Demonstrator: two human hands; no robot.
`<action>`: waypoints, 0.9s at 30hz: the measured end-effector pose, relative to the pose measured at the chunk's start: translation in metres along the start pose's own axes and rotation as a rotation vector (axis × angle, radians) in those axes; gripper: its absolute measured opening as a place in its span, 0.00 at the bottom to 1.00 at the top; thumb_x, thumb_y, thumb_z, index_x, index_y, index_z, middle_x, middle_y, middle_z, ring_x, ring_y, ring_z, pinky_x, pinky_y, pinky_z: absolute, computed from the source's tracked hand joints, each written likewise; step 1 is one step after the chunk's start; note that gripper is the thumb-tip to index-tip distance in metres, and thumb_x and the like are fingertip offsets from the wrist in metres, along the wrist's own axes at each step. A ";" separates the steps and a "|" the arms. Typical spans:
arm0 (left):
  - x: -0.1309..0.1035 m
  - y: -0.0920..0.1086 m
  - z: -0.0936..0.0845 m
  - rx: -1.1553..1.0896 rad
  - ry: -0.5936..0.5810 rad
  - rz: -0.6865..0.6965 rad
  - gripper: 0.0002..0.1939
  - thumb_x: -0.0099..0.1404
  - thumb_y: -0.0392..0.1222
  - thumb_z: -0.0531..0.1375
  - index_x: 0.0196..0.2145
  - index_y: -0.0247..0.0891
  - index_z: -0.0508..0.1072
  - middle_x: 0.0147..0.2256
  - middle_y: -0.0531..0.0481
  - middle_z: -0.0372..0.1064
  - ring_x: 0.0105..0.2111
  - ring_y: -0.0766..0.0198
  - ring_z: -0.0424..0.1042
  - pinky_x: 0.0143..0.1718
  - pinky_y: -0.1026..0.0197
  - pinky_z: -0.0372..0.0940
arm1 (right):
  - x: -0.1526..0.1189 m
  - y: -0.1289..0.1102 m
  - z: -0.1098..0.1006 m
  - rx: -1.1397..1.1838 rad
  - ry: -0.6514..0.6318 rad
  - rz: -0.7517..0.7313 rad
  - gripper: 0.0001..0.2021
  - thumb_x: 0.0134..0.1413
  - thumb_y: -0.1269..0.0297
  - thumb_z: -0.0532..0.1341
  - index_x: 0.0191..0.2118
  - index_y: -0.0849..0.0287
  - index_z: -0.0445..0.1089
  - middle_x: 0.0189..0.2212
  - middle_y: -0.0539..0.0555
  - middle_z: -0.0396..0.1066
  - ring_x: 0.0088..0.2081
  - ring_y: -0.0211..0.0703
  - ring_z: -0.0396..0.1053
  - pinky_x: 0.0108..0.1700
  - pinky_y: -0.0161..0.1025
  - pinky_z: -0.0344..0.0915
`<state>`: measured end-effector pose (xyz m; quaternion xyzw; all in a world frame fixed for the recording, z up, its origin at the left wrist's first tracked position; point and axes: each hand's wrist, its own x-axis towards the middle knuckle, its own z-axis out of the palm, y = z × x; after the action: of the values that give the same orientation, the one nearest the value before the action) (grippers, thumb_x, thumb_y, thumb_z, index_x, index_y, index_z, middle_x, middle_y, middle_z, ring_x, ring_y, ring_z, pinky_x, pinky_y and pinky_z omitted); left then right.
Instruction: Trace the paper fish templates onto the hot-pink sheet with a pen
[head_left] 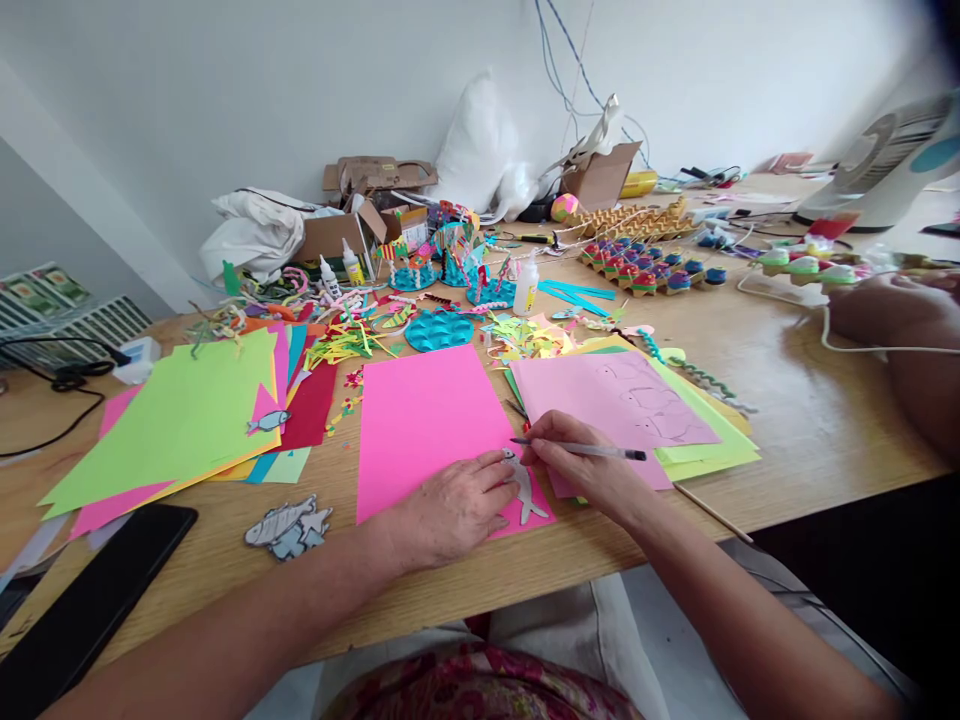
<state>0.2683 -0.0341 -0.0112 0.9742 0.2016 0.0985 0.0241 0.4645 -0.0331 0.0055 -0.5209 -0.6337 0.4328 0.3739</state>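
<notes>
Clock positions are taken from the centre of the bright pink sheet (420,410).

At eight o'clock, loose fish cutouts (281,522) are noted on the table (360,600). The left hand (454,505) is laid at six o'clock, its fingers released and extended flat, tips at the cutout's left edge. The grey fish cutout (523,487) is located at four o'clock, on the sheet, head uppermost. To its right, a clear-barrelled pen (604,451) is grasped between the thumb and fingers of the right hand (577,465), its tip near the fish's head; contact with paper cannot be confirmed. Towards three o'clock, fish outlines are drawn on a pale pink sheet (551,382).

The step is judged to be outlining. The cutout should be pressed flat, the nib run close against its edge, and fingertips shifted clear of the line; extra care is advised at the narrow tail.

Labels: printed packs (45,295) are observed past nine o'clock, glue bottles (352,265) at eleven, another glue bottle (526,288) at one. No brand or wording can be read.
</notes>
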 end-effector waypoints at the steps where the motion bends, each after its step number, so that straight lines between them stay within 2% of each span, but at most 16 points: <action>1: 0.001 0.000 0.000 0.001 0.002 0.012 0.15 0.66 0.36 0.50 0.49 0.30 0.62 0.52 0.40 0.60 0.56 0.58 0.54 0.56 0.55 0.54 | 0.003 0.002 0.000 0.004 -0.009 -0.003 0.03 0.47 0.65 0.53 0.29 0.57 0.62 0.23 0.48 0.66 0.23 0.36 0.62 0.24 0.32 0.56; 7: 0.005 0.000 -0.003 -0.002 -0.032 0.011 0.12 0.65 0.35 0.51 0.46 0.31 0.64 0.48 0.41 0.63 0.51 0.58 0.61 0.53 0.56 0.58 | 0.018 0.007 0.003 -0.056 -0.004 -0.091 0.01 0.42 0.70 0.55 0.24 0.59 0.62 0.19 0.45 0.60 0.22 0.33 0.56 0.23 0.31 0.52; 15: 0.001 0.006 0.000 0.009 -0.006 -0.039 0.13 0.66 0.35 0.50 0.47 0.31 0.64 0.49 0.43 0.63 0.52 0.58 0.58 0.53 0.57 0.56 | 0.024 0.008 0.010 -0.063 -0.043 -0.070 0.02 0.39 0.72 0.53 0.23 0.59 0.62 0.18 0.45 0.60 0.21 0.33 0.56 0.22 0.31 0.51; 20: 0.001 0.013 -0.004 0.014 -0.054 -0.138 0.16 0.66 0.42 0.51 0.50 0.35 0.61 0.49 0.45 0.63 0.46 0.57 0.62 0.45 0.54 0.60 | 0.018 0.009 0.011 -0.039 -0.097 -0.058 0.02 0.43 0.72 0.54 0.25 0.59 0.61 0.17 0.44 0.58 0.19 0.31 0.54 0.20 0.30 0.50; 27: 0.000 0.014 -0.005 -0.001 -0.074 -0.155 0.16 0.66 0.42 0.51 0.50 0.34 0.60 0.49 0.46 0.62 0.45 0.57 0.61 0.44 0.54 0.59 | 0.015 0.011 0.014 -0.054 -0.125 -0.080 0.04 0.44 0.73 0.54 0.25 0.58 0.62 0.17 0.43 0.58 0.18 0.30 0.53 0.20 0.30 0.50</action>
<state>0.2729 -0.0473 -0.0047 0.9587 0.2752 0.0606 0.0394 0.4528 -0.0199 -0.0090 -0.4768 -0.6876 0.4320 0.3365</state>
